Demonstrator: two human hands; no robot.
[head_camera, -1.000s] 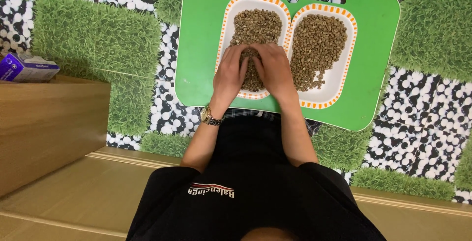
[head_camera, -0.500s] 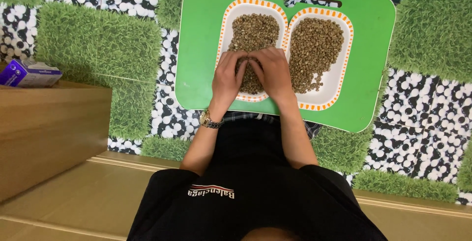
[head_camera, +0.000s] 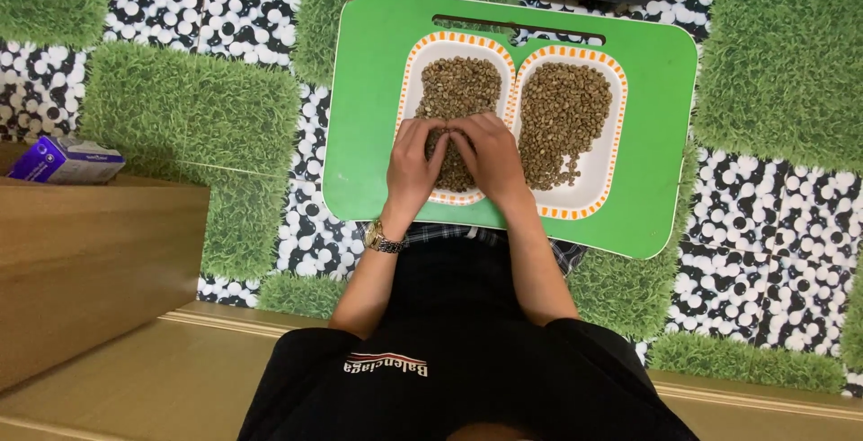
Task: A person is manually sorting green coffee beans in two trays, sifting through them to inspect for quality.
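Left hand [head_camera: 412,164] and right hand [head_camera: 490,160] side by side, fingertips meeting | both down in beans [head_camera: 460,90] of left dish [head_camera: 412,72] | heap runs straight ahead | green tray [head_camera: 369,90] underneath | grip unclear

A tray [head_camera: 360,117] lies across my lap with 2 dishes [head_camera: 597,176] side by side on it, touching, each holding beans [head_camera: 562,117]. My left hand [head_camera: 412,164] and right hand [head_camera: 490,158] rest together in the left dish. A box [head_camera: 67,160] sits far left on a wooden ledge [head_camera: 90,261].
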